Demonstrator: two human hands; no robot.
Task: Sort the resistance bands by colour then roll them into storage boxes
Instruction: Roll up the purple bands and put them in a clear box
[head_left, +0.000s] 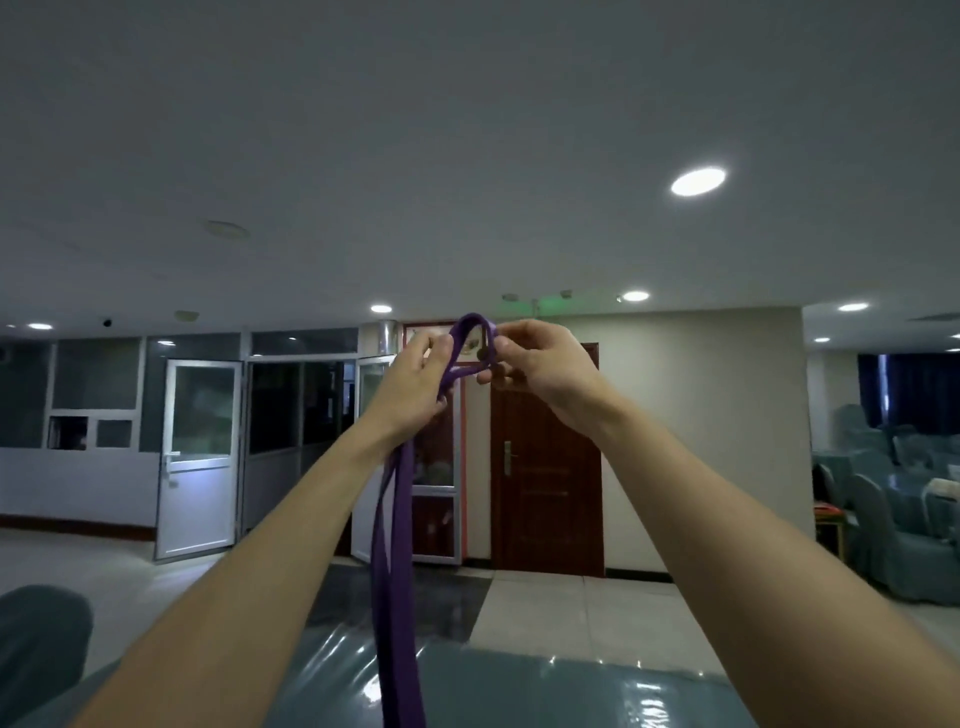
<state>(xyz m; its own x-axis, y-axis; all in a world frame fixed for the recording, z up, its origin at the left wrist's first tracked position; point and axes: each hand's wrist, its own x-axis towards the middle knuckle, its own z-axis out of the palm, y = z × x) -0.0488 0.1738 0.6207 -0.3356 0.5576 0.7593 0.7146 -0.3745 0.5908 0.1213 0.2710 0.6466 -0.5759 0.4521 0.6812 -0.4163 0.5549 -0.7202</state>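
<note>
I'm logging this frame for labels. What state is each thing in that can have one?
band: held up, top bent into a loop, rest hanging below the frame's edge
left hand: grips the band under the loop
right hand: fingers pinch the loop's top
white door: open
brown door: closed
ceiling light: on

Both bare forearms stretched forward and up, wrists close together. Left hand (415, 379) gripped purple flat rubber resistance band (395, 571), fingers curled; right hand (540, 364) pinched its top loop between thumb and fingertips.
</note>
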